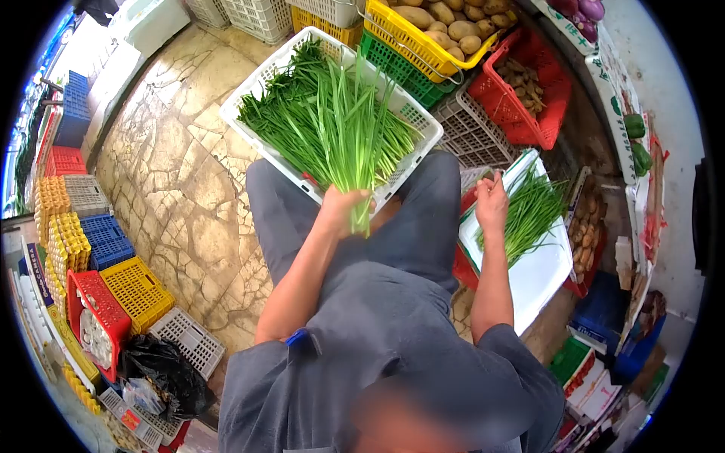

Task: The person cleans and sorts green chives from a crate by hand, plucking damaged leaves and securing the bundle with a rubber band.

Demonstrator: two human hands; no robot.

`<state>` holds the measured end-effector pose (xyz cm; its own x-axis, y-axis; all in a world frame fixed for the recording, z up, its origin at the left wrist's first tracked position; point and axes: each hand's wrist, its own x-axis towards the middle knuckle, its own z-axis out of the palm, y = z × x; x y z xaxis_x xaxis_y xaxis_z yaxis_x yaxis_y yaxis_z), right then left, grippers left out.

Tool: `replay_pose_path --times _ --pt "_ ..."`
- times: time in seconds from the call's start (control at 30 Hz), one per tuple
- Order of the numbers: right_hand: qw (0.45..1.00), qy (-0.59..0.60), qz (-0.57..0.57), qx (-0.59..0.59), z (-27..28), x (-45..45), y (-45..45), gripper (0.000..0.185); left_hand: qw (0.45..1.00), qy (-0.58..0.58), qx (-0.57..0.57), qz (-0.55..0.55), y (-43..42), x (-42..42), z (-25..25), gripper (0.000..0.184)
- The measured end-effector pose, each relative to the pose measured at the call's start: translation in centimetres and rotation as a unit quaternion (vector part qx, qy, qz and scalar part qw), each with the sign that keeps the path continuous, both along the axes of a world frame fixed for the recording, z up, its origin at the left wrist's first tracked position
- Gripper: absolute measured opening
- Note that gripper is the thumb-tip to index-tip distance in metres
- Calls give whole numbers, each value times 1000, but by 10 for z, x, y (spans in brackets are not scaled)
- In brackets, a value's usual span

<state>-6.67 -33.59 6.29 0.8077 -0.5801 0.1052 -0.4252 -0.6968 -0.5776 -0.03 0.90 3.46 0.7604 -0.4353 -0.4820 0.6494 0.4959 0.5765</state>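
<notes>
My left hand (345,211) is closed around the lower stems of a bunch of long green leaves (343,128), which look like chives. Their tips fan out over a white crate (245,128) on my lap, filled with more leafy greens (291,102). On the right, my right hand (492,202) is raised with its fingers pinched together; whether something small is between them cannot be made out. Beside and beneath it, a white tray (540,283) holds a loose pile of thin green stalks (529,215).
A yellow crate of potatoes (453,29) sits on a green crate (400,72) ahead. Near it are a red crate (547,121) with ginger-like roots and a grey crate (476,132). Crates, egg trays (66,234) and a black bag (170,374) line the left side.
</notes>
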Motion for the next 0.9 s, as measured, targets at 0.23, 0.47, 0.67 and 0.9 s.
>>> replay_pose_path --times 0.23,0.47,0.67,0.9 --pt "863 -42 126 488 -7 28 138 44 951 -219 217 -15 -18 -4 14 33" --pt "683 5 124 720 -14 60 186 32 742 -387 523 -162 -28 -15 53 58" --pt "540 73 95 833 -28 53 154 30 774 -389 438 -241 -9 -21 87 62" --pt "533 36 117 837 -20 40 153 35 910 -205 354 -70 14 -4 64 34"
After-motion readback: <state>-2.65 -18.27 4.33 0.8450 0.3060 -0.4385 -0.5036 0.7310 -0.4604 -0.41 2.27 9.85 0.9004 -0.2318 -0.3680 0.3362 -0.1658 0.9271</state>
